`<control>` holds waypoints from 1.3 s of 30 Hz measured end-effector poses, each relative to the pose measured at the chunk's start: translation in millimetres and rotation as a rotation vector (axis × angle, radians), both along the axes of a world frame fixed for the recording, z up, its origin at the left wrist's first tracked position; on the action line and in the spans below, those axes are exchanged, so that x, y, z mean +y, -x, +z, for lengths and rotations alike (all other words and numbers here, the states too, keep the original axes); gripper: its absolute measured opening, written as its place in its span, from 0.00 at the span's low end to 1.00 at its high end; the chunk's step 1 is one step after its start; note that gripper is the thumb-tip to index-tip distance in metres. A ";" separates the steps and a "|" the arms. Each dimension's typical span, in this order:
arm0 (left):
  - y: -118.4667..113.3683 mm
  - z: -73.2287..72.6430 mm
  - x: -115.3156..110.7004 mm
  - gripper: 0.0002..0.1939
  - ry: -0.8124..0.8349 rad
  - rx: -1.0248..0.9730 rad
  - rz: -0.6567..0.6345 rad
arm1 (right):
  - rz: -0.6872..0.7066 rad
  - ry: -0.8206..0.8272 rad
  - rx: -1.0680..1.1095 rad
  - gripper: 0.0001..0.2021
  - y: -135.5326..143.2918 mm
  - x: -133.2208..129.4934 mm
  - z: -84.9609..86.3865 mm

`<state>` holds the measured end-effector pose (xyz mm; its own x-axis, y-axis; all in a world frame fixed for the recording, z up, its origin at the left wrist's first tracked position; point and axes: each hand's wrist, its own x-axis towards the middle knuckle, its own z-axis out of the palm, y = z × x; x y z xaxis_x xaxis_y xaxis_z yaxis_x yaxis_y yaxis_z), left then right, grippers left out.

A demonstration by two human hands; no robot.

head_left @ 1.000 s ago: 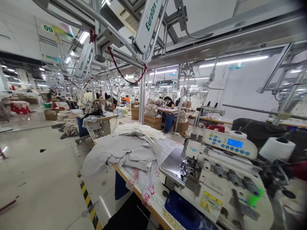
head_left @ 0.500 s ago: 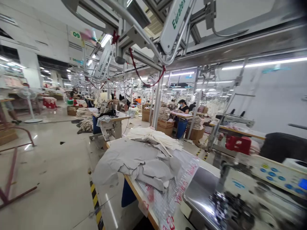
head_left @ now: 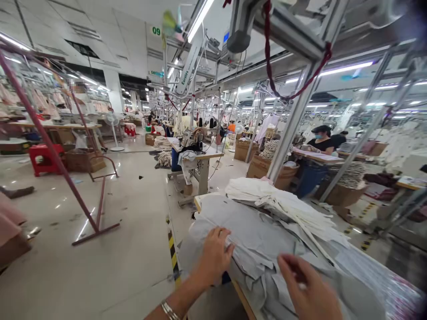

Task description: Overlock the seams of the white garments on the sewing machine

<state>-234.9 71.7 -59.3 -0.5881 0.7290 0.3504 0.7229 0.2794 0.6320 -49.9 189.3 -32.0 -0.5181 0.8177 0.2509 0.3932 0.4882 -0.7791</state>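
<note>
The heap of thin, pale grey, loosely layered cloth pieces (head_left: pixel 243 222) lies on the wooden-edged worktable (head_left: pixel 243 298), partly overhanging its left edge. A stack of off-white, flat fabric pieces (head_left: pixel 255 190) rests against its far side. In my judgement, sound handling here calls for steadying the layers with one hand while the other separates a single edge between thumb and fingertips; dragging could crease the cloth or draw the overhang to the floor.

The left hand (head_left: pixel 214 252) reaches in low, palm down, fingers loosely bent on the heap's near-left part; whether cloth is pinched beneath them, I cannot tell. Silver-coloured metal bangles (head_left: pixel 169 310) circle that wrist. The right hand (head_left: pixel 307 286) is over the heap's near side, blurred, thumb and fingers half curled; its grip, if any, cannot be determined.
</note>
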 end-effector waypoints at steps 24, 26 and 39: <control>98.0 -51.3 -59.8 0.23 -0.101 -0.218 0.373 | 0.390 -0.346 -0.545 0.18 60.6 7.8 -30.8; 101.5 -37.0 -65.0 0.22 -0.122 -0.249 0.311 | 0.334 -0.387 -0.499 0.16 62.2 15.0 -22.3; 90.4 34.8 -26.6 0.15 -0.511 -0.293 0.132 | -0.277 -0.465 0.044 0.08 18.2 82.4 181.9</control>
